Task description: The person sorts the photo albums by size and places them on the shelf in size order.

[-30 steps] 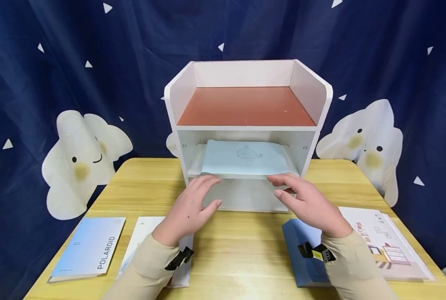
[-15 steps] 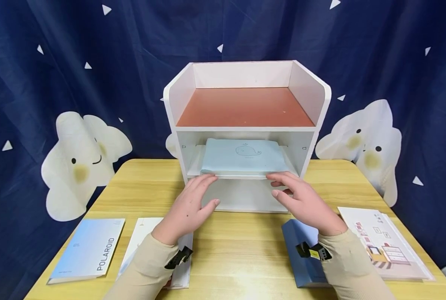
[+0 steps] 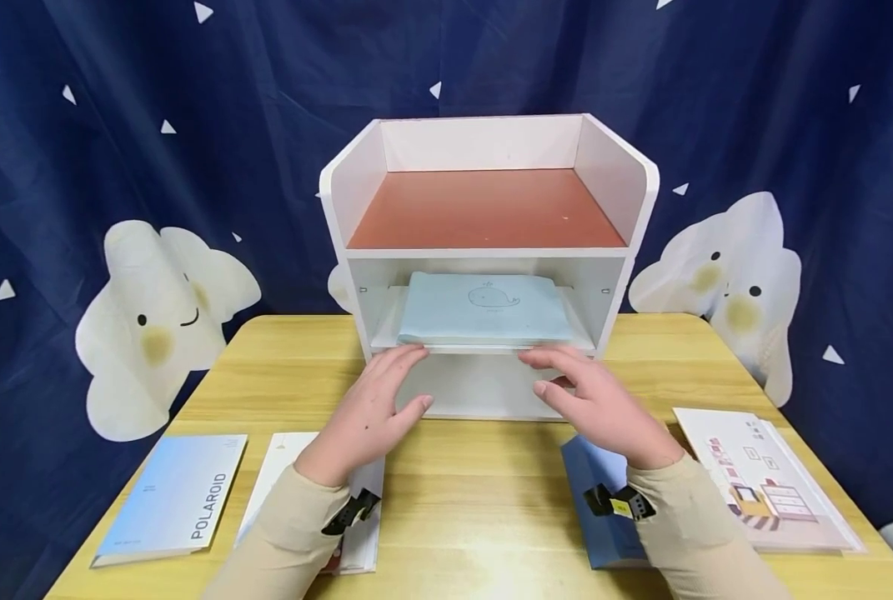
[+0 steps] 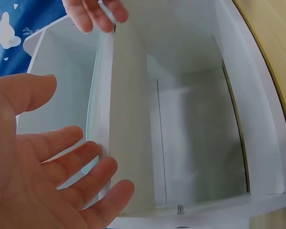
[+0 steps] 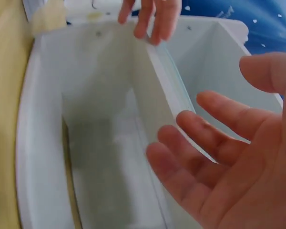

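A pale blue book (image 3: 487, 308) with a whale drawing lies flat on the middle shelf (image 3: 581, 333) of a small white bookshelf (image 3: 491, 253). My left hand (image 3: 367, 412) is at the left of that shelf's front edge, fingers relaxed, fingertips right at the edge below the book. On the other side my right hand (image 3: 599, 404) mirrors it, fingers slightly bent, thumb apart. Both wrist views show palms with nothing in them; the left palm (image 4: 57, 176) and the right palm (image 5: 243, 162) face the shelf board's front edge.
A blue POLAROID book (image 3: 172, 496) lies at the left of the wooden table (image 3: 476, 500). Beside it, a white book (image 3: 363, 525) is partly under my left arm. Right of centre lie a thick blue book (image 3: 604, 508) and white illustrated books (image 3: 772, 492). A dark blue curtain (image 3: 266, 100) hangs behind.
The blue book sits slightly further back on the shelf than a second ago, its front edge more visible. The whole view has shifted slightly; both hands keep nearly the same pose.
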Demonstrator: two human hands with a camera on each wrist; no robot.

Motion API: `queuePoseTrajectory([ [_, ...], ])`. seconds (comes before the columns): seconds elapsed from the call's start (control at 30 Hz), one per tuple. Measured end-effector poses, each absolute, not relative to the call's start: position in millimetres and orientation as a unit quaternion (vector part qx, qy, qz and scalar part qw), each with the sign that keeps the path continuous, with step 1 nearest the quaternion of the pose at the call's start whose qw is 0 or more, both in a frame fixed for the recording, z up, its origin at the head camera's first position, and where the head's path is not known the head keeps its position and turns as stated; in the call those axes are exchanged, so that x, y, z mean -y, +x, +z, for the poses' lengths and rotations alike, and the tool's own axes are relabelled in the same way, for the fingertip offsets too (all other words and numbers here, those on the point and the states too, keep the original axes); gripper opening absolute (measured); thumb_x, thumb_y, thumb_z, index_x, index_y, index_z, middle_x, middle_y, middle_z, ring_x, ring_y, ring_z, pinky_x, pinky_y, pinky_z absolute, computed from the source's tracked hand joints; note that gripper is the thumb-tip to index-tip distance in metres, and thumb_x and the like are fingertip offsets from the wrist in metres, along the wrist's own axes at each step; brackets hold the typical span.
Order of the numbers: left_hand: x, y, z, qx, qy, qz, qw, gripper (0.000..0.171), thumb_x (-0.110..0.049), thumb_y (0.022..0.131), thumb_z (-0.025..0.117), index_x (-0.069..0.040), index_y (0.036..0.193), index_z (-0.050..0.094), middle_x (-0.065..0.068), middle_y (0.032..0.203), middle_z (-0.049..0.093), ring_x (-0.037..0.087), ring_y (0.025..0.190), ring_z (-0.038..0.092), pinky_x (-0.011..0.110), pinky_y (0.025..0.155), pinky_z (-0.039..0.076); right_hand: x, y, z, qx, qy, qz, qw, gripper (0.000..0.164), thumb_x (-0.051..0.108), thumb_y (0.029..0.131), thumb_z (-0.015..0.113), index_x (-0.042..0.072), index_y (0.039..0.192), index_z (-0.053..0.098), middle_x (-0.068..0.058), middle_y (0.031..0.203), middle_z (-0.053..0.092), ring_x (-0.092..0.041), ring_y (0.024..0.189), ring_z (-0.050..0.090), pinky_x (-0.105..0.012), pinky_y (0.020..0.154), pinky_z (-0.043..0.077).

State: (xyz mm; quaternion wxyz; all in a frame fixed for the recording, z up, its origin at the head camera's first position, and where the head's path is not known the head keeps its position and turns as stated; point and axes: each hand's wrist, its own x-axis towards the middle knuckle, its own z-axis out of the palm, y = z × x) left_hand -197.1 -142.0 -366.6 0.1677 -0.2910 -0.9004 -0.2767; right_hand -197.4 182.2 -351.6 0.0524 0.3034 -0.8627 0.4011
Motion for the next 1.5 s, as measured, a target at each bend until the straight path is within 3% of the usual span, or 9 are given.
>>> queuePoseTrajectory([
  [0.23, 160.5, -188.1, -364.9, 0.916, -0.275, -0.27, 0.116, 0.061, -0.031, 0.099, 0.067, -0.013, 0.152, 0.044, 0.004, 0.155, 0.041, 0.023, 0.141, 0.039, 0.046, 0.112, 0.039, -177.0, -190.1, -360.7, 0.834, 0.308, 0.446, -0.101, 0.045, 0.029, 0.107, 0.054, 0.021, 0.15, 0.048, 0.0, 0.147, 0.052, -0.024, 0.132, 0.052, -0.041, 0.102, 0.049],
  [0.53, 219.1, -185.1, -370.9, 0.963, -0.22, -0.146, 0.057, 0.064, -0.035, 0.098, 0.066, -0.006, 0.151, 0.044, 0.014, 0.15, 0.047, 0.035, 0.136, 0.046, 0.056, 0.107, 0.042, -160.6, -188.6, -392.5, 0.852, 0.31, 0.35, -0.236, 0.063, 0.044, 0.105, 0.053, 0.011, 0.156, 0.039, -0.008, 0.148, 0.052, -0.025, 0.135, 0.049, -0.045, 0.109, 0.042],
  [0.7, 250.5, -183.8, -385.6, 0.98, -0.18, -0.086, 0.028, 0.064, -0.033, 0.095, 0.07, -0.003, 0.147, 0.048, 0.02, 0.144, 0.051, 0.041, 0.129, 0.051, 0.06, 0.1, 0.046, -154.9, -186.8, -402.4, 0.859, 0.299, 0.332, -0.25, 0.066, 0.044, 0.104, 0.054, 0.006, 0.156, 0.037, -0.012, 0.148, 0.053, -0.025, 0.135, 0.051, -0.044, 0.109, 0.043],
  [0.97, 282.1, -180.5, -399.3, 0.984, -0.12, -0.055, -0.117, 0.088, -0.057, 0.079, 0.08, -0.005, 0.145, 0.053, 0.029, 0.144, 0.048, 0.051, 0.127, 0.048, 0.068, 0.092, 0.045, -153.2, -187.8, -409.8, 0.857, 0.29, 0.342, -0.253, 0.068, 0.045, 0.104, 0.054, 0.008, 0.157, 0.036, -0.012, 0.147, 0.054, -0.023, 0.135, 0.051, -0.043, 0.11, 0.042],
  [1.13, 288.1, -182.8, -401.3, 0.983, -0.083, -0.067, -0.147, 0.096, -0.065, 0.077, 0.077, 0.002, 0.142, 0.053, 0.034, 0.138, 0.05, 0.052, 0.123, 0.051, 0.067, 0.092, 0.046, -154.1, -188.1, -411.3, 0.858, 0.288, 0.341, -0.254, 0.067, 0.044, 0.104, 0.054, 0.007, 0.157, 0.036, -0.011, 0.146, 0.055, -0.022, 0.135, 0.051, -0.042, 0.109, 0.042],
  [1.3, 287.4, -187.5, -403.2, 0.977, -0.078, -0.096, -0.176, 0.095, -0.062, 0.082, 0.075, 0.008, 0.142, 0.049, 0.039, 0.136, 0.049, 0.054, 0.123, 0.049, 0.067, 0.096, 0.043, -156.1, -187.7, -409.4, 0.858, 0.288, 0.341, -0.255, 0.067, 0.044, 0.104, 0.054, 0.006, 0.156, 0.037, -0.011, 0.148, 0.053, -0.022, 0.135, 0.05, -0.042, 0.11, 0.042],
  [1.5, 274.9, -192.8, -405.1, 0.976, -0.082, -0.088, -0.179, 0.093, -0.061, 0.084, 0.074, 0.009, 0.14, 0.05, 0.036, 0.133, 0.052, 0.051, 0.122, 0.052, 0.065, 0.097, 0.044, -158.8, -186.8, -408.1, 0.86, 0.289, 0.336, -0.252, 0.068, 0.046, 0.104, 0.054, 0.005, 0.155, 0.038, -0.01, 0.15, 0.051, -0.021, 0.135, 0.05, -0.042, 0.11, 0.042],
])
